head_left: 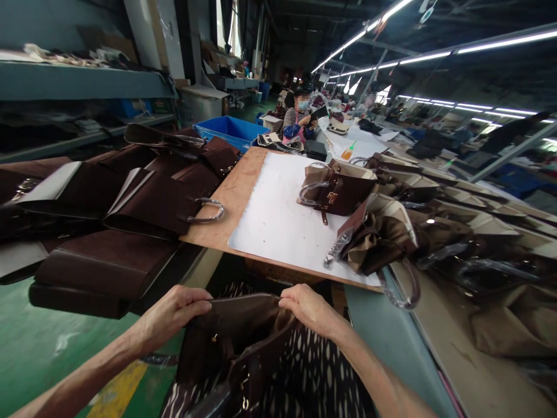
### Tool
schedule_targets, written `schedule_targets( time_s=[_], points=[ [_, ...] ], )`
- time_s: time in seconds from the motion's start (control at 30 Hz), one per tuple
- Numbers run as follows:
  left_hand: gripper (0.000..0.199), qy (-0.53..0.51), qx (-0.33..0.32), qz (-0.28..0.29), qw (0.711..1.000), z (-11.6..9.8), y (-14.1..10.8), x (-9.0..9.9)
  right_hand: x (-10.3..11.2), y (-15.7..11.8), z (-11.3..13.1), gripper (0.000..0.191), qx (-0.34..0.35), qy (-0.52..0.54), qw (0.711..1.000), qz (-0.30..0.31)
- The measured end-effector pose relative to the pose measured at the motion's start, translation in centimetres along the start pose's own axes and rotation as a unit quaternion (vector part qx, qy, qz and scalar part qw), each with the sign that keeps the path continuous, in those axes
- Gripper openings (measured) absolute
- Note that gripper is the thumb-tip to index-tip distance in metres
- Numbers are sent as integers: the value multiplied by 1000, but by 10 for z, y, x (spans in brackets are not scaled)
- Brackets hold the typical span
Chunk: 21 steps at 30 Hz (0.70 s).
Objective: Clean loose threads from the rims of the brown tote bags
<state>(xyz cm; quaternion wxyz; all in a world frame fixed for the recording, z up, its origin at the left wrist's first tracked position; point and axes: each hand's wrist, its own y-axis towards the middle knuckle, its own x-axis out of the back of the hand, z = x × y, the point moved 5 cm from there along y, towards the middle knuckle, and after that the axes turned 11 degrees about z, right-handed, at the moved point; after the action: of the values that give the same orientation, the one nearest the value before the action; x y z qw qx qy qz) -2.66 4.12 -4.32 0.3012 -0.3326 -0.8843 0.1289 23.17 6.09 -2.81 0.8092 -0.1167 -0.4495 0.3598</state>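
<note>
A dark brown handbag (pixel 250 316) rests on my lap with its mouth open, showing a tan-brown lining. My left hand (pixel 180 307) pinches the left end of the bag's far rim. At the right end of that rim, my right hand (pixel 307 310) grips the edge between thumb and fingers. The far rim is stretched between both hands. Gold-coloured metal fittings and part of a wrapped handle show on the near side of the bag. The inside bottom of the bag is hidden.
A table with a white sheet (pixel 278 215) stands ahead, bearing a finished-looking brown handbag (pixel 343 188). Several bags with tan linings (pixel 383 232) crowd the right side. Brown bag bodies (pixel 148 200) are piled at left. Beyond are a blue bin (pixel 232 129) and a seated co-worker (pixel 298 122).
</note>
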Motion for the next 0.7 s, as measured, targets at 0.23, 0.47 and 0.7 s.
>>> schedule_targets(
  time_s=[0.23, 0.47, 0.7],
  points=[
    [51, 19, 12, 96, 995, -38, 9, 8, 2, 6, 19, 29, 47, -81, 995, -29],
    [21, 270, -6, 143, 952, -90, 35, -6, 9, 3, 54, 29, 114, 10, 992, -46],
    [24, 258, 37, 103, 960, -89, 34, 4, 13, -7, 52, 31, 35, 81, 986, -139]
  ],
)
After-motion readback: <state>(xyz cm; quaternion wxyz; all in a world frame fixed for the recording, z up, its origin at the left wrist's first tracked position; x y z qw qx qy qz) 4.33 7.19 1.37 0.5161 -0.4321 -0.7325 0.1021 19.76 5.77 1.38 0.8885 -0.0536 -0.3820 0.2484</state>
